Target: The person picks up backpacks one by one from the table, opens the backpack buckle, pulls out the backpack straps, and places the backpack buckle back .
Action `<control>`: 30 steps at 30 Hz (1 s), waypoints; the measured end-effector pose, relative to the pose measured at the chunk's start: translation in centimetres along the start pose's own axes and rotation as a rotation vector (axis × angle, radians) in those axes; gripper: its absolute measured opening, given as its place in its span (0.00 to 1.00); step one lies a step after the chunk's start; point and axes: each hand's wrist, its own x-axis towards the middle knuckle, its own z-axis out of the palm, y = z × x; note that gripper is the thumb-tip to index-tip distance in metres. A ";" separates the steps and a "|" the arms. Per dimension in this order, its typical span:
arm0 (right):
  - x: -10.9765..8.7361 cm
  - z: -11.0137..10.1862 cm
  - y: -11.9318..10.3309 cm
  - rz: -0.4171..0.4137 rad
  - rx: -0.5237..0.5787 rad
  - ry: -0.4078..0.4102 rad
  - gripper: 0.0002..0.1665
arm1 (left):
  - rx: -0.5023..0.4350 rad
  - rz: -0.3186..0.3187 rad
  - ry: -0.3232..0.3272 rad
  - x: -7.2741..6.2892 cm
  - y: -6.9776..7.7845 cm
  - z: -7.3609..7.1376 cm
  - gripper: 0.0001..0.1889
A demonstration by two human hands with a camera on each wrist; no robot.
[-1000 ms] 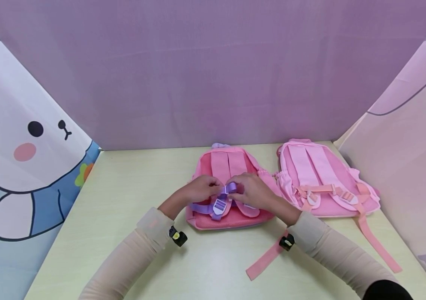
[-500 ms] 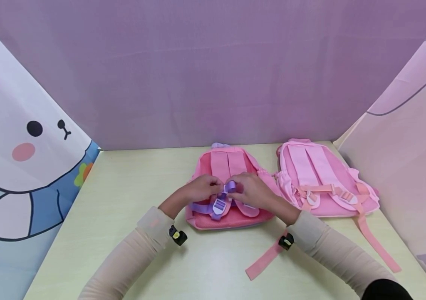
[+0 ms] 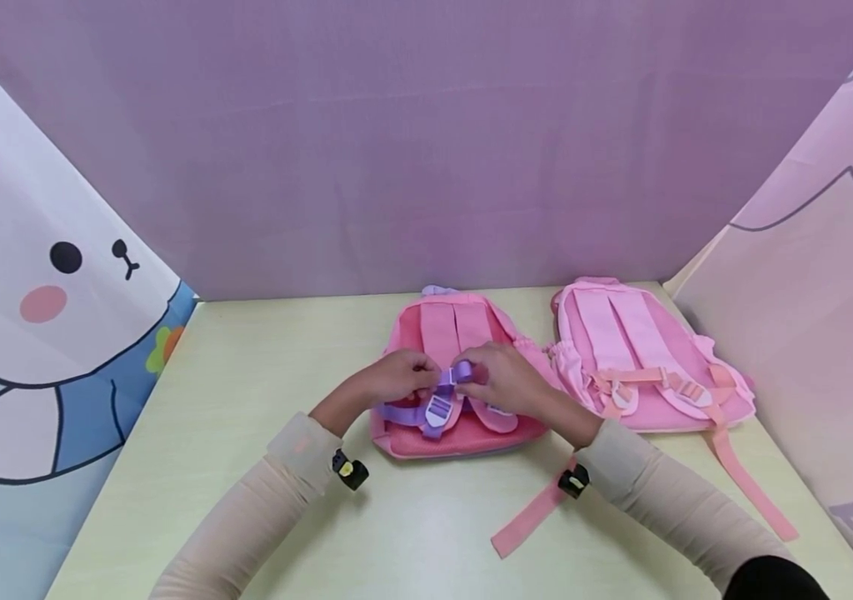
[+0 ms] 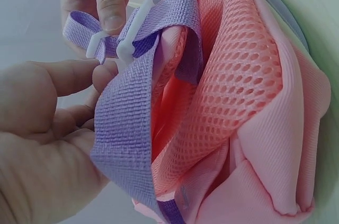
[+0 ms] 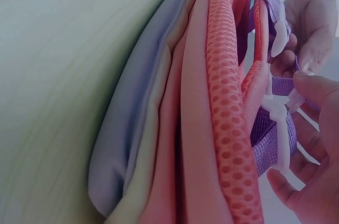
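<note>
A pink backpack point(image 3: 441, 321) lies with its shoulder straps upward. Both hands work at the purple strap point(image 4: 124, 128) across its back. My left hand point(image 3: 400, 375) pinches this strap on the left, close to a small white plastic buckle point(image 4: 98, 44). From the other side, my right hand point(image 3: 505, 379) holds the looped part of the strap between thumb and fingers. In the left wrist view, the right thumb point(image 4: 111, 9) presses against the purple loop point(image 4: 82, 25). A white ladder-lock buckle point(image 3: 439, 411) hangs on the shoulder strap just below the hands.
A second pink backpack point(image 3: 644, 342) lies to the right, its peach straps fastened across the back. One long peach strap point(image 3: 752, 487) trails over the pale table point(image 3: 284, 350); another peach strap end point(image 3: 531, 525) lies under the right wrist. A purple wall point(image 3: 426, 150) stands behind.
My left hand has shifted slightly left, and more of the purple strap shows between the hands. The right hand stays nearly still at the loop.
</note>
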 end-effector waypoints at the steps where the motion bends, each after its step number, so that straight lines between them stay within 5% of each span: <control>1: 0.0 0.0 0.0 -0.002 0.002 -0.001 0.17 | -0.002 -0.001 0.005 0.0 -0.1 0.0 0.09; 30: 0.1 0.3 0.1 -0.054 -0.013 0.032 0.17 | -0.002 -0.017 0.046 0.4 0.2 0.6 0.10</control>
